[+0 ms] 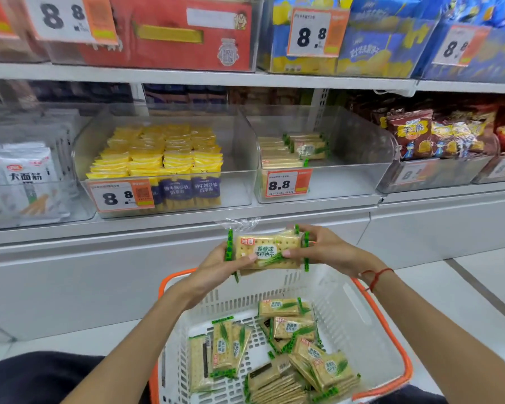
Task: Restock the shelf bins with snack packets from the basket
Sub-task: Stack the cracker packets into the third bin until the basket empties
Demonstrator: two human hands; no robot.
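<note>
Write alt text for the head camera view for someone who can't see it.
Both hands, left hand and right hand, hold a small stack of green-trimmed cracker packets above a white plastic basket with an orange rim, below a half-empty clear shelf bin.

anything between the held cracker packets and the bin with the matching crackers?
Head view: nothing loose. Between the cracker packets in both hands and the half-filled clear bin runs only the white shelf ledge.
</note>
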